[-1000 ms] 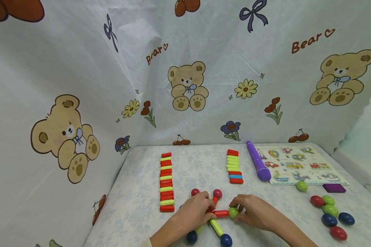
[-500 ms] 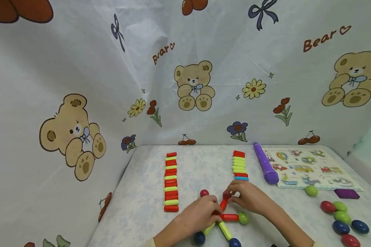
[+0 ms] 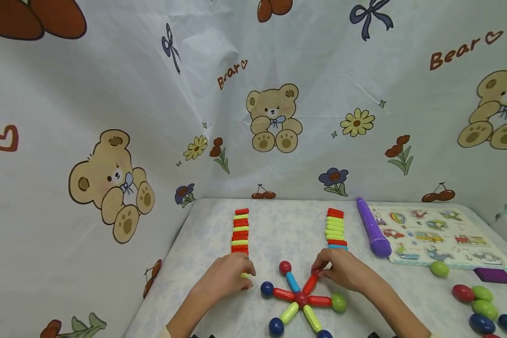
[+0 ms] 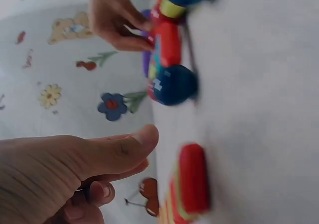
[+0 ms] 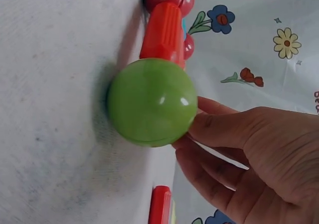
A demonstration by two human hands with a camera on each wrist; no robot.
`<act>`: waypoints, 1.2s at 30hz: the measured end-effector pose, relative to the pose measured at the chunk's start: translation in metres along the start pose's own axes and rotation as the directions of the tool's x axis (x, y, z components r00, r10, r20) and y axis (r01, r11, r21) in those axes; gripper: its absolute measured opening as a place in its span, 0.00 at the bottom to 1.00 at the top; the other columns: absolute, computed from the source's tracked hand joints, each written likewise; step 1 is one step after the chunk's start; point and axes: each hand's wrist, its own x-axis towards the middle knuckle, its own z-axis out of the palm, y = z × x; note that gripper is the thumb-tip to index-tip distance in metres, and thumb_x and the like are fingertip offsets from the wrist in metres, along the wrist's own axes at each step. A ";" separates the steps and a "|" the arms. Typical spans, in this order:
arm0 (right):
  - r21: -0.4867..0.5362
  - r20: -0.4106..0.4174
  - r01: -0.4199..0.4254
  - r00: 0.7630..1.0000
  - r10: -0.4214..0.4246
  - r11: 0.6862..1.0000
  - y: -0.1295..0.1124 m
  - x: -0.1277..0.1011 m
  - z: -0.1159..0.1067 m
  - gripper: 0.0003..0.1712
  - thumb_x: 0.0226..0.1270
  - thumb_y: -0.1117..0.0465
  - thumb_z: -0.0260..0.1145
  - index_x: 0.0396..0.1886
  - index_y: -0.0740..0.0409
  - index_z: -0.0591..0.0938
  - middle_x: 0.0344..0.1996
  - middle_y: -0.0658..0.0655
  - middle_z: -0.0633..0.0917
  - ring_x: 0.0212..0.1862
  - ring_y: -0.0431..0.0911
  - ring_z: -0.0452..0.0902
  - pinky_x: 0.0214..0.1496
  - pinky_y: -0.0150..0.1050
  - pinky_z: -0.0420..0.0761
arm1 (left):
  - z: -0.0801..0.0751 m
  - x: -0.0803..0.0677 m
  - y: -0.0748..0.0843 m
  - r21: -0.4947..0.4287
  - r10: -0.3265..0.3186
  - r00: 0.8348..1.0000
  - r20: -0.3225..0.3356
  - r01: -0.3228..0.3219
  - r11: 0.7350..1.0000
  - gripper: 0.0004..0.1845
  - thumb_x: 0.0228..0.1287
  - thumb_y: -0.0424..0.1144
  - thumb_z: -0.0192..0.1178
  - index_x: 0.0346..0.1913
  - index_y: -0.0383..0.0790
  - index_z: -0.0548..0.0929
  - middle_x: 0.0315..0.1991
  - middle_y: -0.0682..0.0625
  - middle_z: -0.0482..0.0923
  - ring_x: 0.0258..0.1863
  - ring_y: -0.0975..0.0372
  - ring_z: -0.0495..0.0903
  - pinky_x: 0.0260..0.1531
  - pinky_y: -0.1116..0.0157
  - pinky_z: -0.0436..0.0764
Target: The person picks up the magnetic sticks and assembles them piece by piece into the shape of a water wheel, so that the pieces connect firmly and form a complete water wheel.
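Observation:
A star of magnetic sticks and balls lies on the table (image 3: 203, 281) around a red centre ball (image 3: 301, 298). My right hand (image 3: 321, 271) pinches the red ball (image 3: 315, 272) at the tip of the upper-right red stick (image 3: 310, 284). In the right wrist view the green ball (image 5: 152, 102) fills the frame, with my right hand (image 5: 199, 134) just behind it. My left hand (image 3: 245, 277) rests at the near end of the left row of sticks (image 3: 240, 232), by a yellow stick (image 3: 246, 275). In the left wrist view my left hand (image 4: 124, 159) holds nothing, beside a red stick (image 4: 194, 179).
A second row of sticks (image 3: 335, 227), a purple cylinder (image 3: 372, 227) and a picture puzzle board (image 3: 439, 234) lie at the back right. A green egg (image 3: 439, 268), a purple piece (image 3: 492, 275) and several coloured eggs (image 3: 486, 305) sit at the right. Bear-print cloth walls the table.
My left hand has come off the star's centre and moved left to the row of sticks. My right hand went from the green ball to the red ball.

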 end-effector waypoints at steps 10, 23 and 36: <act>-0.003 0.012 -0.067 0.998 0.067 0.998 -0.003 -0.010 -0.010 0.11 0.62 0.71 0.80 0.41 0.53 0.92 0.35 0.44 0.88 0.38 0.38 0.82 0.42 0.34 0.87 | 0.018 -0.016 -0.027 0.046 -0.015 1.000 -0.022 0.016 0.999 0.07 0.60 0.38 0.81 0.40 0.50 0.95 0.34 0.64 0.80 0.34 0.70 0.74 0.36 0.67 0.80; -0.018 -0.023 0.040 0.999 -0.040 0.999 0.003 -0.008 -0.001 0.10 0.65 0.70 0.78 0.44 0.55 0.93 0.38 0.45 0.89 0.41 0.38 0.83 0.45 0.36 0.87 | 0.010 -0.009 -0.005 0.096 0.072 0.995 -0.074 -0.065 0.993 0.12 0.61 0.40 0.81 0.47 0.49 0.94 0.40 0.60 0.85 0.38 0.68 0.78 0.40 0.67 0.85; 0.032 -0.031 0.038 0.999 -0.037 0.999 0.002 -0.005 0.006 0.12 0.64 0.72 0.78 0.44 0.55 0.91 0.37 0.47 0.91 0.41 0.40 0.87 0.47 0.39 0.89 | 0.020 0.066 0.062 0.159 0.358 0.928 -0.102 -0.340 0.927 0.09 0.70 0.43 0.74 0.50 0.53 0.93 0.44 0.61 0.86 0.44 0.69 0.77 0.34 0.75 0.78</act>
